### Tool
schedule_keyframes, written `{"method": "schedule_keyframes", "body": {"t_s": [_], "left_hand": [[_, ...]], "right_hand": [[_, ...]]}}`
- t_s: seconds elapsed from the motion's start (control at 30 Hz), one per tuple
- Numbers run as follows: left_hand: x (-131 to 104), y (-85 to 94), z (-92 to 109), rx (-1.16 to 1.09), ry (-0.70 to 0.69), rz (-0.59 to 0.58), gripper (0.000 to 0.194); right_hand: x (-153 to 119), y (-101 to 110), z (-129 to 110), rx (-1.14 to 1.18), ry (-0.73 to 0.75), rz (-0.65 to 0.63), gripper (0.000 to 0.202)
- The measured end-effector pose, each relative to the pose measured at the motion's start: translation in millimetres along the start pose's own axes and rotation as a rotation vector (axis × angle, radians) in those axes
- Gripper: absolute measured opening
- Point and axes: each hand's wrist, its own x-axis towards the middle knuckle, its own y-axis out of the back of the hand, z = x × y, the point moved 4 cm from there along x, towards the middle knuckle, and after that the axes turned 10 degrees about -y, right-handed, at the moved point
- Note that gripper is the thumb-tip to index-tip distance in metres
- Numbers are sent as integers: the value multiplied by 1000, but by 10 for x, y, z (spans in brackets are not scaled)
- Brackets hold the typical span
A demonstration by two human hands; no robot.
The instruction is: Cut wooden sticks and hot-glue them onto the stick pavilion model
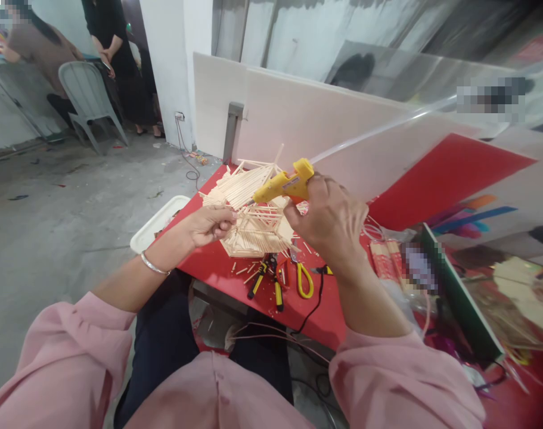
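Note:
My right hand (331, 217) is wrapped round a yellow glue gun (282, 185), with a long clear glue stick (378, 128) rising from its back. The gun's nozzle points down and left, close to the fingers of my left hand (212, 224). Those fingers are pinched together; whatever is between them is too small to make out. Behind and below both hands, a model of thin pale wooden sticks (253, 238) stands on the red table (222, 271), partly hidden by the gun and my left hand.
Black-and-yellow pliers (278, 292), yellow-handled scissors (304, 280) and stick offcuts lie before the model. A white tray (152, 223) is at the left edge. White boards (316, 119) lean behind. A green-sided box (463, 298) is at right. Two people are at back left, near a chair (90, 89).

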Motion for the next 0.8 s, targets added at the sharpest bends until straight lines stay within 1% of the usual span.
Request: {"method": "schedule_keyframes", "body": {"t_s": [0.3,0.67,0.8], "left_hand": [[-18,10,15,31,-46,-25,25],[-32,21,21,58,-54,-43,25],[-35,11,25,39,-59,-41,25]], "right_hand": [[13,18,-15,-54,1,56,44],[48,17,-16,-46,8,37,44],[52,21,-23,-62,-4,11,44]]}}
